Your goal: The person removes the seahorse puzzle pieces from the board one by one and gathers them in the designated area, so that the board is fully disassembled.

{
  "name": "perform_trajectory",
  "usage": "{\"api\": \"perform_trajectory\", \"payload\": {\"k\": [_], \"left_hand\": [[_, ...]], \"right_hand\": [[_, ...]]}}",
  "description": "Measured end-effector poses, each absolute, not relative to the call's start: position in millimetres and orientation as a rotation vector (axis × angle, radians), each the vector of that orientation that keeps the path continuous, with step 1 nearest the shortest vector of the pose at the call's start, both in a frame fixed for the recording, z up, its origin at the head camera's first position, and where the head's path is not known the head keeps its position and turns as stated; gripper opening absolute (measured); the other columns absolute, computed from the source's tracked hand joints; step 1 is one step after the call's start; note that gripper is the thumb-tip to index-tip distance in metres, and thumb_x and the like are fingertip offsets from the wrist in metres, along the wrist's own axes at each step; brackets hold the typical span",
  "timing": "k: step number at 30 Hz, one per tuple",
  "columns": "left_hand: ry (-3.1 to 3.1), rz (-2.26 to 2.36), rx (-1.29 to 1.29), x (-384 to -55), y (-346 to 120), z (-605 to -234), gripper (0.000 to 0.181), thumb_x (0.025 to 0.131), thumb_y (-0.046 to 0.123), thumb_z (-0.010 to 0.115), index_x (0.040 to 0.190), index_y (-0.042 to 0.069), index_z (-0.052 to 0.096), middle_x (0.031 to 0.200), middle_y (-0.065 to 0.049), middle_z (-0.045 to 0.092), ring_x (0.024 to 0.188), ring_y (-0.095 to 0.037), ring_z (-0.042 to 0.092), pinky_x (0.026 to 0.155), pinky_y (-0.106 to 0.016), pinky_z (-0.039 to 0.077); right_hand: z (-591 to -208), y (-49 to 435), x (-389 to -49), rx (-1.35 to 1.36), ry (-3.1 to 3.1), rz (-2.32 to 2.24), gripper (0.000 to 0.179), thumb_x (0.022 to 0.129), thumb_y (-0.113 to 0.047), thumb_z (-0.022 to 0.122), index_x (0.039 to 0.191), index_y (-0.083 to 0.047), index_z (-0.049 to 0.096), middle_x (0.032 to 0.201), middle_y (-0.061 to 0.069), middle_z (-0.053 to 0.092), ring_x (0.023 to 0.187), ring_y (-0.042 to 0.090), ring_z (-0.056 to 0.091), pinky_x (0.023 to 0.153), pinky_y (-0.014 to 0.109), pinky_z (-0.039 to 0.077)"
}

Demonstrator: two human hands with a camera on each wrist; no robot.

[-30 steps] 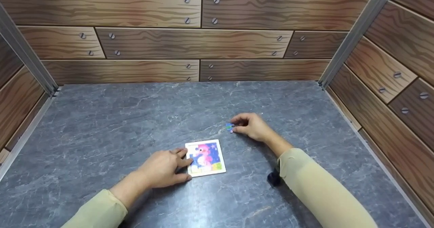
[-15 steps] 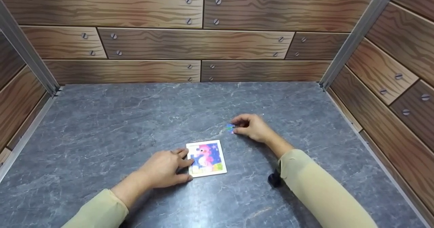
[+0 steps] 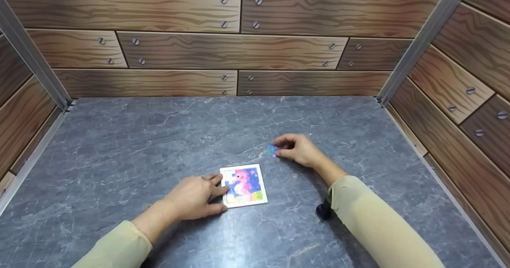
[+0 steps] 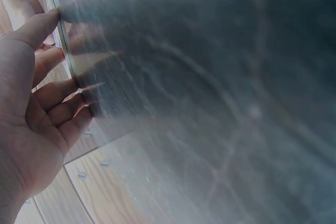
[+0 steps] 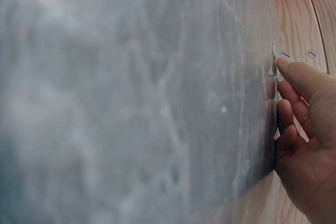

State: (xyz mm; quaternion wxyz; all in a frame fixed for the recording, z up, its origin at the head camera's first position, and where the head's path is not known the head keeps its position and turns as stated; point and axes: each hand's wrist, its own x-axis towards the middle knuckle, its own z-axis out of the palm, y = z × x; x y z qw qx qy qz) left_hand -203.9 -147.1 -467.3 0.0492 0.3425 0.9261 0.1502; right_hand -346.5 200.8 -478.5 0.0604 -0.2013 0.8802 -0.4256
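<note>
In the head view, a square puzzle board (image 3: 262, 184) with a white frame lies flat, showing a pink seahorse-like figure on dark blue. Its left side has pale, unfilled patches. My left hand (image 3: 191, 198) rests at that left edge, thumb near the lower corner and one finger reaching over the picture. The left wrist view shows the board edge-on (image 4: 67, 51) against the fingertips. Farther back and to the right, my right hand (image 3: 301, 150) pinches a small blue and green puzzle piece (image 3: 271, 151) between thumb and forefinger, low at the tabletop. From the right wrist the piece is only a thin edge (image 5: 274, 59).
A grey marbled tabletop (image 3: 159, 132) lies under everything. Wood-plank panels (image 3: 231, 50) wall it at the back and both sides, with metal posts (image 3: 418, 44) in the corners. A small black object (image 3: 323, 211) sits under the right sleeve's cuff.
</note>
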Motion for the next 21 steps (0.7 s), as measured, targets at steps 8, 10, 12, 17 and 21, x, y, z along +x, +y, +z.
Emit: {"api": "perform_trajectory", "payload": {"k": [8, 10, 12, 17, 21], "left_hand": [[2.809, 0.453, 1.051, -204.0, -146.1, -468.0, 0.054, 0.099, 0.048, 0.072, 0.141, 0.014, 0.071, 0.150, -0.023, 0.058, 0.139, -0.038, 0.057, 0.103, -0.058, 0.052], [2.810, 0.454, 1.052, -203.8, -145.8, -468.1, 0.054, 0.099, 0.048, 0.072, 0.141, 0.014, 0.071, 0.150, -0.023, 0.058, 0.139, -0.038, 0.057, 0.103, -0.058, 0.052], [2.808, 0.453, 1.050, -203.9, -145.5, -468.1, 0.054, 0.099, 0.048, 0.071, 0.141, 0.014, 0.071, 0.150, -0.023, 0.058, 0.139, -0.038, 0.057, 0.103, -0.058, 0.052], [2.813, 0.437, 1.041, -204.2, -145.7, -467.3, 0.055, 0.098, 0.049, 0.071, 0.141, 0.014, 0.071, 0.149, -0.023, 0.058, 0.137, -0.039, 0.058, 0.102, -0.058, 0.053], [2.825, 0.429, 1.041, -204.1, -147.0, -466.8, 0.054, 0.098, 0.049, 0.072, 0.141, 0.015, 0.071, 0.148, -0.023, 0.059, 0.137, -0.040, 0.059, 0.101, -0.059, 0.053]], "right_hand": [[-478.7, 203.4, -343.3, -0.607, 2.639, -1.402, 0.034, 0.091, -0.006, 0.083, 0.122, 0.005, 0.074, 0.117, 0.019, 0.075, 0.096, 0.021, 0.064, 0.081, 0.023, 0.049], [-479.0, 203.7, -343.3, -0.611, 2.626, -1.429, 0.034, 0.091, -0.004, 0.082, 0.123, 0.007, 0.074, 0.119, 0.022, 0.074, 0.098, 0.024, 0.065, 0.081, 0.022, 0.048], [-477.6, 203.6, -343.0, -0.606, 2.620, -1.437, 0.034, 0.092, -0.004, 0.080, 0.123, 0.007, 0.073, 0.120, 0.023, 0.074, 0.099, 0.026, 0.065, 0.081, 0.022, 0.049], [-470.1, 201.7, -341.9, -0.603, 2.627, -1.406, 0.032, 0.093, -0.007, 0.080, 0.123, 0.003, 0.075, 0.120, 0.018, 0.074, 0.099, 0.021, 0.067, 0.085, 0.027, 0.052], [-462.1, 194.1, -338.6, -0.666, 2.629, -1.388, 0.032, 0.093, -0.007, 0.080, 0.123, 0.004, 0.074, 0.120, 0.018, 0.075, 0.100, 0.021, 0.068, 0.089, 0.033, 0.054]]}}
